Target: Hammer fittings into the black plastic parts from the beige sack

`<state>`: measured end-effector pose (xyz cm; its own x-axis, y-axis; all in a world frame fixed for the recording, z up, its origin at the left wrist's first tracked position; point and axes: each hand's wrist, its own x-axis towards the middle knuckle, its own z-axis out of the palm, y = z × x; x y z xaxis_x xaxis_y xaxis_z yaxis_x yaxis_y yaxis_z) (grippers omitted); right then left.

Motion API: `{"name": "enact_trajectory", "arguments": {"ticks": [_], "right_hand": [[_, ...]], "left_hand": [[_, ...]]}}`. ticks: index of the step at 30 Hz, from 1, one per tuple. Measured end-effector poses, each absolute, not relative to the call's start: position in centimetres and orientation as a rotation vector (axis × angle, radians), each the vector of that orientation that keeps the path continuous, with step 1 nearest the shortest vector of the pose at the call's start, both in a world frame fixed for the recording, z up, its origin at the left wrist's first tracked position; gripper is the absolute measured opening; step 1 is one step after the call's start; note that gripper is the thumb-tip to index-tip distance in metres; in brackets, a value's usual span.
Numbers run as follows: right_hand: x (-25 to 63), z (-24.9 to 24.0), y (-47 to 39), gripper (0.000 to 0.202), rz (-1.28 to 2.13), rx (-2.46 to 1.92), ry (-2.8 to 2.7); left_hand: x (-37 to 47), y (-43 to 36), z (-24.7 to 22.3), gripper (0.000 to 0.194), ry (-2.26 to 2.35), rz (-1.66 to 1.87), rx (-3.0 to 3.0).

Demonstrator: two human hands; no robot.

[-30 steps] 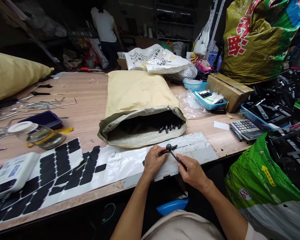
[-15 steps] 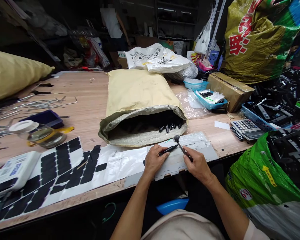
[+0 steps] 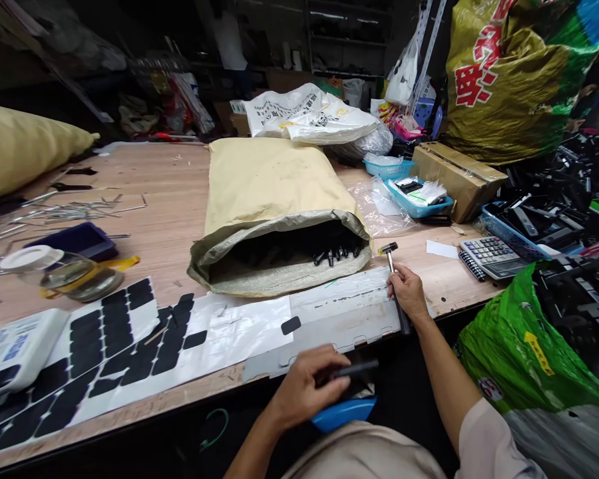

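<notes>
My left hand is closed around a slim black rod-shaped part, held off the table's front edge above my lap; both are a little blurred. My right hand grips a small hammer by its handle, its head pointing away from me at the right end of a worn grey board. Just behind the board lies a yellowish sack on its side, its mouth facing me. Several black parts show their tips inside the mouth; deeper in, it is dark.
Left stand a glass jar, a white box and sheets of black stickers. Metal rods lie behind. To the right are a calculator, a cardboard box and a green bag of black parts. A person stands far back.
My left hand has drawn the black part off the board toward my body. My right hand has moved right with the hammer, away from the part.
</notes>
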<state>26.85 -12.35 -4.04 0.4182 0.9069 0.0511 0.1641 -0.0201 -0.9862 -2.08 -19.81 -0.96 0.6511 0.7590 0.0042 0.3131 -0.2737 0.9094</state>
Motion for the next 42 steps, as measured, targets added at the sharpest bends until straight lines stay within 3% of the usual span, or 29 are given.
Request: {"name": "enact_trajectory", "arguments": {"ticks": [4, 9, 12, 14, 18, 24, 27, 32, 37, 42], "right_hand": [[26.6, -3.8, -12.5, 0.047, 0.765, -1.522, -1.014], [26.6, -3.8, -12.6, 0.05, 0.746, -1.524, -1.019], [26.5, -3.7, -12.7, 0.05, 0.745, -1.529, -1.024], [26.5, -3.7, -12.8, 0.05, 0.737, -1.535, -1.035], [26.5, -3.8, -12.8, 0.05, 0.71, -1.559, -1.043], [26.5, -3.7, -12.7, 0.05, 0.725, -1.55, -1.041], [26.5, -3.7, -12.6, 0.05, 0.751, -1.522, -1.021], [26.5, -3.9, -12.5, 0.051, 0.759, -1.517, -1.0], [26.5, -3.6, -12.5, 0.047, 0.754, -1.495, -1.007], [26.4, -3.6, -12.6, 0.048, 0.739, -1.518, -1.006]], "left_hand": [[-2.8, -23.5, -3.3, 0.02, 0.884, 0.228, 1.869], [-3.5, -23.1, -8.0, 0.032, 1.311, -0.011, 1.898], [-3.5, -22.5, -7.6, 0.046, 1.363, -0.101, 1.879], [-2.9, -22.2, -5.4, 0.046, 1.179, -0.098, 1.872], [-0.5, -19.3, -0.3, 0.032, 0.912, 0.188, 1.791], [3.1, -8.2, 0.0, 0.029, 1.722, 0.967, 1.806], [3.8, -4.1, -1.5, 0.027, 1.985, 0.962, 1.753], [3.6, -2.3, -2.1, 0.016, 2.052, 0.782, 1.693], [1.3, -5.4, -1.3, 0.015, 1.982, 0.847, 1.739], [-1.3, -10.3, -2.1, 0.02, 1.633, 0.887, 1.798]]}}
